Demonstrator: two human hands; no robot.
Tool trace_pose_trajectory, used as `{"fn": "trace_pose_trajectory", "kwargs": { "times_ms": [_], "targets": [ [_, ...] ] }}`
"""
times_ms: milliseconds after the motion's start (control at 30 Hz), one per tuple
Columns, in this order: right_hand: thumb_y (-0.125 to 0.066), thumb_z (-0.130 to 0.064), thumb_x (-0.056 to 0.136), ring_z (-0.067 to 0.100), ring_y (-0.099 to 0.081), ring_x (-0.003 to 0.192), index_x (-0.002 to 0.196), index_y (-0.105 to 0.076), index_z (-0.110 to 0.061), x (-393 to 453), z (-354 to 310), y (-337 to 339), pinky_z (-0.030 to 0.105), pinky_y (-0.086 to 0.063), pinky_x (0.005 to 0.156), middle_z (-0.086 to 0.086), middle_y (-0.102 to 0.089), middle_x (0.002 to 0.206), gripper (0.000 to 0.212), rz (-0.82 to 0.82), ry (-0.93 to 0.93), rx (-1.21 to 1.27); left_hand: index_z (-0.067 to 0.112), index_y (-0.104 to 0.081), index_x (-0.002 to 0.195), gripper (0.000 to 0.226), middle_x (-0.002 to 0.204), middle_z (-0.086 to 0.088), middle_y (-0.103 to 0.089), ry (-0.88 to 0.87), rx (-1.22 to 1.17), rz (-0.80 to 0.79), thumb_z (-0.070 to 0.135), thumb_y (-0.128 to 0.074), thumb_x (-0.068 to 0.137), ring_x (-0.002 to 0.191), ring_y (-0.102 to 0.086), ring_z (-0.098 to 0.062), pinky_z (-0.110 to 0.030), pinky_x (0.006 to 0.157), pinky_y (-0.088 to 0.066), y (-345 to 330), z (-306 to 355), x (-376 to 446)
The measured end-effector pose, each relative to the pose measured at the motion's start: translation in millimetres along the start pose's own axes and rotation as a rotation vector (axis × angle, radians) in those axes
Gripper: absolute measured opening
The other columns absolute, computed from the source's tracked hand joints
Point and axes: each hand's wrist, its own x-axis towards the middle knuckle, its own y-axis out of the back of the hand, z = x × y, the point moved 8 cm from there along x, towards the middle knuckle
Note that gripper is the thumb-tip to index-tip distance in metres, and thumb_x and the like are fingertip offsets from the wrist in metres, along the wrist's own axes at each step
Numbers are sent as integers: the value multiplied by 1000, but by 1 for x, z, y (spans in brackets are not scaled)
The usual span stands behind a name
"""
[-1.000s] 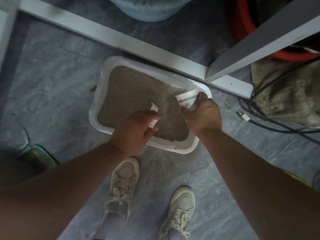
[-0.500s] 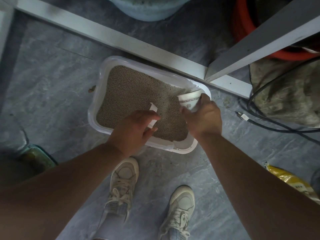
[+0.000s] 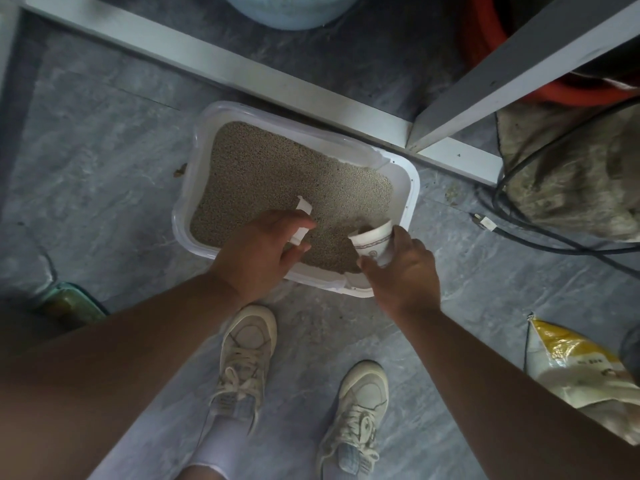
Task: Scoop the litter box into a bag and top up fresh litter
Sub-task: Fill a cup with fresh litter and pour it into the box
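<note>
While the white litter box [image 3: 412, 188] sits on the grey floor [image 3: 86, 188] just near of a white frame rail [image 3: 242, 74], both hands reach into its brown litter [image 3: 277, 174]. Left hand [image 3: 256, 251] grips a white scoop-like piece [image 3: 302, 216] over the near middle. Right hand [image 3: 401, 268] holds a tilted paper cup [image 3: 372, 242], mouth toward the litter, at the near right corner. A yellow bag [image 3: 568, 368] lies at near right.

Grey stone-look floor [image 3: 104, 174] carries white litter box [image 3: 412, 188] against white frame rail [image 3: 242, 74], black cable [image 3: 540, 233] right, yellow bag [image 3: 571, 372] lower right, person's two pale sneakers [image 3: 247, 362] near, green object [image 3: 69, 303] left.
</note>
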Motion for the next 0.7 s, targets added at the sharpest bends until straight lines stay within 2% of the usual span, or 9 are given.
{"fn": "trace_pose_trajectory", "kwargs": {
  "times_ms": [300,533,700],
  "targets": [
    [-70,-44,80,33,-54,104,137,-48,-17,-11,3,-6,45,-52,83,13,-60,113,66,-53,54,-42,13,-65,120,35,111,-8,-70,-13,39,-5,15,-76,86,94,-64,-23,-32,80,-55,-3,1,0],
    [-71,-45,81,32,-53,107,139,-47,-17,-19,12,-10,42,-52,83,11,-60,115,69,-51,26,-31,15,-65,120,34,112,-7,-69,-3,31,-20,17,-74,87,95,-64,-22,-37,80,-57,-6,0,0],
    [-71,-46,80,31,-53,107,139,-47,-16,-22,17,-11,42,-51,82,11,-60,116,70,-43,18,-39,14,-66,118,32,111,-6,-70,-21,65,-14,17,-75,87,95,-64,-22,-33,81,-55,-6,4,1]
  ]
}}
